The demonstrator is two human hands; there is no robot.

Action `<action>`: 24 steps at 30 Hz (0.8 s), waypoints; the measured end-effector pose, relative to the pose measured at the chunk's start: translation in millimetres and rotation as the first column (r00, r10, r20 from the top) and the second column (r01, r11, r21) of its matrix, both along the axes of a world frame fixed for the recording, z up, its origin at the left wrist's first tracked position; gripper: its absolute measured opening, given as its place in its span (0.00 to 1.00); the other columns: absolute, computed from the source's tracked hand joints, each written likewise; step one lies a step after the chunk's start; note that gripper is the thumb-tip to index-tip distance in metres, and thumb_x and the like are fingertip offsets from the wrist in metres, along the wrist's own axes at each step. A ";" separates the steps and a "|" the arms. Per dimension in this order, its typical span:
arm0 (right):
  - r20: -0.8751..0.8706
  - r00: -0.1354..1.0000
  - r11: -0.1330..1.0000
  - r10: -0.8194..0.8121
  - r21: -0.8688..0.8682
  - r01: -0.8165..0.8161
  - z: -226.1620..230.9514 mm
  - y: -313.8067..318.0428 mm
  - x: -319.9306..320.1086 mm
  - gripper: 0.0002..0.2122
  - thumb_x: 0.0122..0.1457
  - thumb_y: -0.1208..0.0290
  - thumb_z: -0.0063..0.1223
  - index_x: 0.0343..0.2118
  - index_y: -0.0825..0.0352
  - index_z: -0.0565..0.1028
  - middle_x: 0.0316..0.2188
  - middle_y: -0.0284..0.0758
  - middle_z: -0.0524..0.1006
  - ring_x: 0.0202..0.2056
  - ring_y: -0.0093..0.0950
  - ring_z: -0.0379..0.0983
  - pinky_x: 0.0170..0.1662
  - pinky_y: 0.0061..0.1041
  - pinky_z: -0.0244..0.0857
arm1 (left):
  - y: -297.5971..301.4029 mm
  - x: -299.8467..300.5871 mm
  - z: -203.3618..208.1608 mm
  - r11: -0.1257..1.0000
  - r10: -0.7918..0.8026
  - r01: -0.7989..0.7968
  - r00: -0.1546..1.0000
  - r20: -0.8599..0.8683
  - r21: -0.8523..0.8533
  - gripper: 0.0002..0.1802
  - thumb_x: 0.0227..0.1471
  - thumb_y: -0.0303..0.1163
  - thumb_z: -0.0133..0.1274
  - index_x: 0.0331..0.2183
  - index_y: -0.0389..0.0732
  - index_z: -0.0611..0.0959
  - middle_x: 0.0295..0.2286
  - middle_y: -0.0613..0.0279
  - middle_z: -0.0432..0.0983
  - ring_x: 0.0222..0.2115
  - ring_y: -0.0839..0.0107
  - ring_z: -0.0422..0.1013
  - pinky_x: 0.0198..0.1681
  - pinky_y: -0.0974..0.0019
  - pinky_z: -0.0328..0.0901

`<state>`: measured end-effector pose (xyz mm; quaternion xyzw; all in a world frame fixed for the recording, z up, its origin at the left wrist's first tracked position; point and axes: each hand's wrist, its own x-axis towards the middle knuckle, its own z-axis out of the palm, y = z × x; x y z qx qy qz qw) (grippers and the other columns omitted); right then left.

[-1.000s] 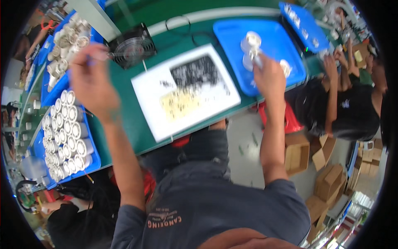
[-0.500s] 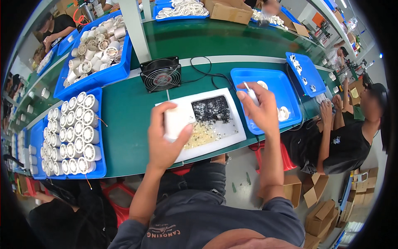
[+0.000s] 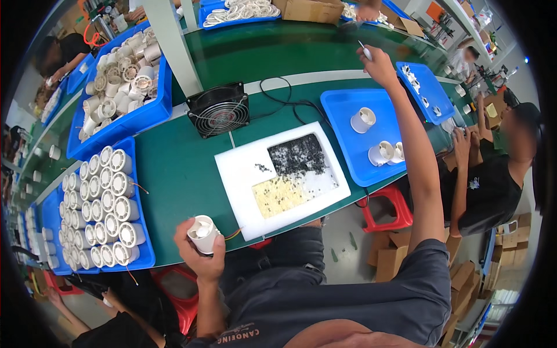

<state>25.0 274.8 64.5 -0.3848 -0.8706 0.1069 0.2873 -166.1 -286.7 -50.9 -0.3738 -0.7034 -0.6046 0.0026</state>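
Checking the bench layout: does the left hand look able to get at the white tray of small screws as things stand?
Probably yes. The left hand sits beside the white tray's near corner with nothing between them, but its grip is full with a white round fan housing, so picking screws would be awkward.

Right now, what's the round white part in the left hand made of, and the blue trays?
The round white part in the left hand looks like moulded plastic: uniform off-white, matte, thin walls around a hollow centre. The blue trays also look plastic: even saturated colour, slight sheen, rounded raised rims. Neither can be confirmed from the look alone.
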 end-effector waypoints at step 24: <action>0.507 0.805 0.949 -0.307 0.230 0.216 -98.0 214.2 100.4 0.17 0.50 0.72 0.54 0.42 0.74 0.72 0.40 0.59 0.77 0.43 0.54 0.76 0.46 0.48 0.69 | 17.6 -1.7 9.5 0.986 0.061 -0.087 0.982 -0.178 -0.143 0.33 0.38 0.31 0.70 0.46 0.33 0.75 0.34 0.50 0.77 0.29 0.59 0.76 0.33 0.63 0.71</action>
